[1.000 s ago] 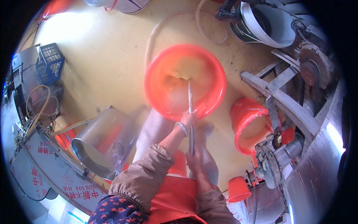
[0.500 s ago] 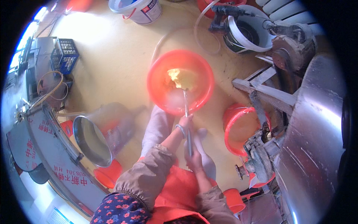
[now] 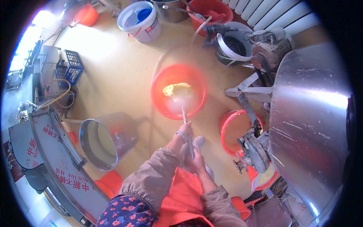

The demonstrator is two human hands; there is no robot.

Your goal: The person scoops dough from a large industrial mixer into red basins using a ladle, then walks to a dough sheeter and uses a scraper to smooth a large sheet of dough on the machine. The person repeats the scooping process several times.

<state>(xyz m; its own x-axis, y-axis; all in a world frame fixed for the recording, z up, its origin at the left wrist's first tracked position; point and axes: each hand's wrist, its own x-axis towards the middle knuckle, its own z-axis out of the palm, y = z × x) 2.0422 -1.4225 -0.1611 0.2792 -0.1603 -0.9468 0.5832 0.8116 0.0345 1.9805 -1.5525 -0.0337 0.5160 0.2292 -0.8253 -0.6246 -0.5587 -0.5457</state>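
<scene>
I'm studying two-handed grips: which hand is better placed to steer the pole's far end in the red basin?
Probably the left hand: it grips the pole farther forward, nearer the red basin. The right hand holds the pole farther back.

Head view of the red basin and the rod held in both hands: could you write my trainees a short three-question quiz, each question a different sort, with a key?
1. Which hand grips the long rod nearer the red basin?
2. True or false: the blue crate is to the left of the red basin in this view.
3. What colour is the lump inside the red basin?
A) blue
B) yellow
C) black

Key:
1. The left hand; the right hand is at the near end.
2. True.
3. B: it is a yellow lump.
</scene>
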